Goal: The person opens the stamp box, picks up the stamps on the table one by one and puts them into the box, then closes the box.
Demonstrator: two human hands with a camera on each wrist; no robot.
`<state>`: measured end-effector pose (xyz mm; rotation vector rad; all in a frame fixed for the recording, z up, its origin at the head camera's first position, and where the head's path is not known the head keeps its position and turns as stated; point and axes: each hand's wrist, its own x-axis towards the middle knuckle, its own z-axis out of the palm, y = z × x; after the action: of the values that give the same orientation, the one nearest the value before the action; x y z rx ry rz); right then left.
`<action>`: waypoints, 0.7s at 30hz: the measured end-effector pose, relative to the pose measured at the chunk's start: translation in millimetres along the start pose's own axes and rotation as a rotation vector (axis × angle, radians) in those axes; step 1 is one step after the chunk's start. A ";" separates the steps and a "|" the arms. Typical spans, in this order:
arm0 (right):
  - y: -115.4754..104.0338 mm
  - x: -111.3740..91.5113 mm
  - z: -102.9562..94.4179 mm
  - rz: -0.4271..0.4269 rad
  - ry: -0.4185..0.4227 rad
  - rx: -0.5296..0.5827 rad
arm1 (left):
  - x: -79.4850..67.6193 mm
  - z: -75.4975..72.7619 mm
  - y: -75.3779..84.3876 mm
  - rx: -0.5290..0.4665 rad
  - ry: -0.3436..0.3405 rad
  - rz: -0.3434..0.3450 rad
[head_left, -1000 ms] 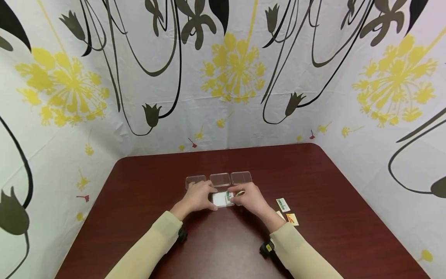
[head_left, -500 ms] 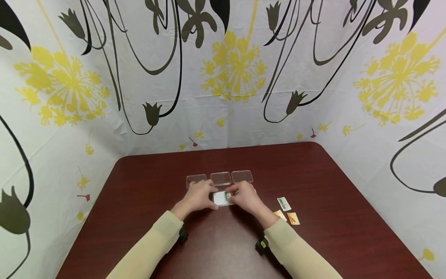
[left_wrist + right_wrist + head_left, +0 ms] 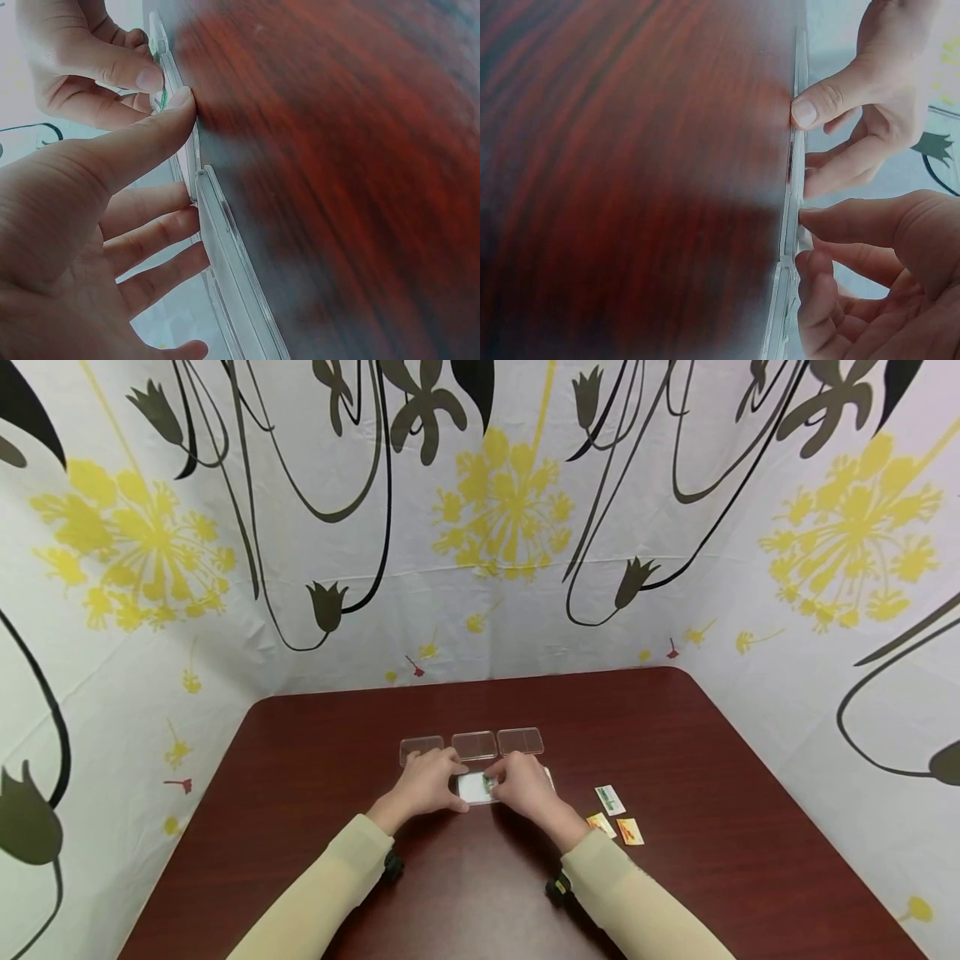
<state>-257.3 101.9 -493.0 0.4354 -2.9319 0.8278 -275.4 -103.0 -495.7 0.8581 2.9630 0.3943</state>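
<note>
A clear case [image 3: 478, 787] (a card inside) is pinched at its edges by the left hand [image 3: 427, 782] and right hand [image 3: 525, 787], thumbs pressed, flat on the surface [image 3: 315, 793].

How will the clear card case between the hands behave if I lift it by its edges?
The clear card case looks thin and hard-edged, so probably stiff and light. Its glossy plastic may slip. The left hand and right hand pinch only its rims, so it could pop free.

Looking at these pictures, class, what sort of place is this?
Probably a makeshift recording booth: a flowered sheet hangs round a dark wooden table, with clear plastic cases and small cards laid out.
</note>
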 end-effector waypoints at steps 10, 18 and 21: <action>-5.6 -2.4 -2.7 0.030 0.009 -0.065 | -0.5 -1.0 1.2 0.013 0.003 0.007; -4.8 -1.9 -0.8 0.049 0.000 -0.072 | -2.0 -1.0 1.7 0.010 -0.001 0.009; -3.9 -1.8 -1.0 0.045 0.002 -0.069 | -2.4 -0.6 1.5 0.011 0.000 0.014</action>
<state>-254.5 99.7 -490.4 0.3651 -2.9678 0.7294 -272.6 -103.2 -494.9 0.8798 2.9631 0.3790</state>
